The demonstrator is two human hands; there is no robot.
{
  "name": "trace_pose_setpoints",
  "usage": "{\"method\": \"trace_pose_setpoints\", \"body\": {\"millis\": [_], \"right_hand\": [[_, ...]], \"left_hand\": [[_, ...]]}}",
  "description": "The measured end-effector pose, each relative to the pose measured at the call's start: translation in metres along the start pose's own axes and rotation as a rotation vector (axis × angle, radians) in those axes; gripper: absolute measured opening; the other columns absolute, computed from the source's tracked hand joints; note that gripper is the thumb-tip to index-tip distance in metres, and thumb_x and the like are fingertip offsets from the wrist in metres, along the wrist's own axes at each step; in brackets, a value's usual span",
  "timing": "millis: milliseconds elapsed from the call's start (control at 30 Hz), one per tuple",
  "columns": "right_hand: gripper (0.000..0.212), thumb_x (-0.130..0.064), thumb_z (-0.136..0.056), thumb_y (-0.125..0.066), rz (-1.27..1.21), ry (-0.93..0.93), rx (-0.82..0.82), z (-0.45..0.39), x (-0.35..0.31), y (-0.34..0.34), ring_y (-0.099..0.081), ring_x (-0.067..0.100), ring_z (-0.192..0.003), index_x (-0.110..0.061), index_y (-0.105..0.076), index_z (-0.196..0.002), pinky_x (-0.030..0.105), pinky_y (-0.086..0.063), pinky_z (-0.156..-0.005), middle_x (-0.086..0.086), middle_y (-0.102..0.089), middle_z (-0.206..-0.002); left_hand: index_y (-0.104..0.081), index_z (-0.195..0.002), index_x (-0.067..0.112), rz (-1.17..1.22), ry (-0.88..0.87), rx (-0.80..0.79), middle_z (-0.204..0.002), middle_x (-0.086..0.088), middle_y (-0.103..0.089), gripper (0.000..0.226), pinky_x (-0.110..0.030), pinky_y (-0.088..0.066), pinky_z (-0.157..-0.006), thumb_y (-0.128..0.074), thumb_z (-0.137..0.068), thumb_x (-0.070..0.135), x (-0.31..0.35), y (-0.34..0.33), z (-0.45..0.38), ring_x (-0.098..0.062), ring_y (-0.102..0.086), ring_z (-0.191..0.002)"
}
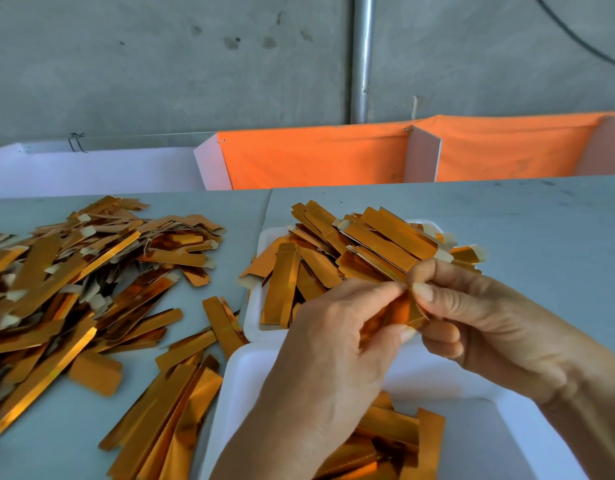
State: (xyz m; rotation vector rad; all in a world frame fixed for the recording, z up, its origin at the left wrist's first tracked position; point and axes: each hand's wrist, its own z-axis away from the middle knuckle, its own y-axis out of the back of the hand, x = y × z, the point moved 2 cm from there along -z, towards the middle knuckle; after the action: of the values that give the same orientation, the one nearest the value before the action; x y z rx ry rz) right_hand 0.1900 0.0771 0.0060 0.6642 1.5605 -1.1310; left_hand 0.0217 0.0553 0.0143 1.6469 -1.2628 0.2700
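Both hands meet over the near white tray (479, 393). My left hand (334, 362) and my right hand (486, 320) pinch one shiny gold-orange foil strip (405, 311) between thumbs and fingertips; most of the strip is hidden by the fingers. A second white tray (264, 237) behind the hands is heaped with several folded gold strips (354, 247). More gold strips (385, 431) lie in the near tray, under my left wrist.
A large loose pile of flat gold strips (74, 285) covers the grey table (541, 230) at left, with more strips (167, 410) near the front. Orange cloth on white panels (316, 157) stands behind the table, before a concrete wall with a metal pipe (361, 57).
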Motion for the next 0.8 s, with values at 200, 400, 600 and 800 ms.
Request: {"method": "trace_pose_setpoints", "body": {"millis": [200,400,600,800], "right_hand": [[0.024,-0.02,-0.056,-0.08,0.152,-0.026,0.057,0.0042,-0.007,0.0003,-0.047,0.014,-0.044,-0.013,-0.066,-0.075,0.02,-0.044,-0.044,0.007,-0.05,-0.056],[0.008,-0.011,-0.065,-0.068,0.282,-0.05,0.106,0.0042,-0.007,-0.0027,-0.048,0.016,-0.044,-0.018,-0.067,-0.067,0.021,-0.043,-0.043,0.01,-0.052,-0.054],[0.008,-0.008,-0.066,-0.064,0.25,-0.035,0.127,0.0045,-0.0076,-0.0003,-0.049,0.017,-0.045,-0.015,-0.066,-0.07,0.022,-0.044,-0.043,0.009,-0.052,-0.054],[0.009,-0.008,-0.067,-0.063,0.227,-0.034,0.131,0.0053,-0.0075,0.0002,-0.05,0.018,-0.045,-0.016,-0.066,-0.069,0.023,-0.044,-0.043,0.009,-0.053,-0.054]], "left_hand": [[-0.058,-0.126,0.031,-0.072,-0.019,-0.016,-0.114,0.023,-0.058,0.038,-0.007,-0.042,-0.086,-0.063,-0.089,0.027,0.0003,-0.0008,-0.0003,0.008,-0.051,-0.106],[-0.055,-0.127,0.035,-0.155,-0.027,-0.059,-0.115,0.023,-0.056,0.038,-0.01,-0.042,-0.088,-0.06,-0.09,0.029,0.002,-0.0025,-0.0006,0.007,-0.048,-0.106],[-0.048,-0.115,0.048,-0.071,0.082,-0.034,-0.096,0.033,-0.056,0.035,0.001,-0.038,-0.082,-0.064,-0.086,0.035,-0.0007,-0.0008,0.0011,0.015,-0.048,-0.102],[-0.049,-0.098,0.04,-0.051,0.115,-0.03,-0.091,0.02,-0.063,0.02,-0.009,-0.044,-0.079,-0.064,-0.087,0.033,0.0011,0.0,0.0015,0.006,-0.056,-0.095]]}}
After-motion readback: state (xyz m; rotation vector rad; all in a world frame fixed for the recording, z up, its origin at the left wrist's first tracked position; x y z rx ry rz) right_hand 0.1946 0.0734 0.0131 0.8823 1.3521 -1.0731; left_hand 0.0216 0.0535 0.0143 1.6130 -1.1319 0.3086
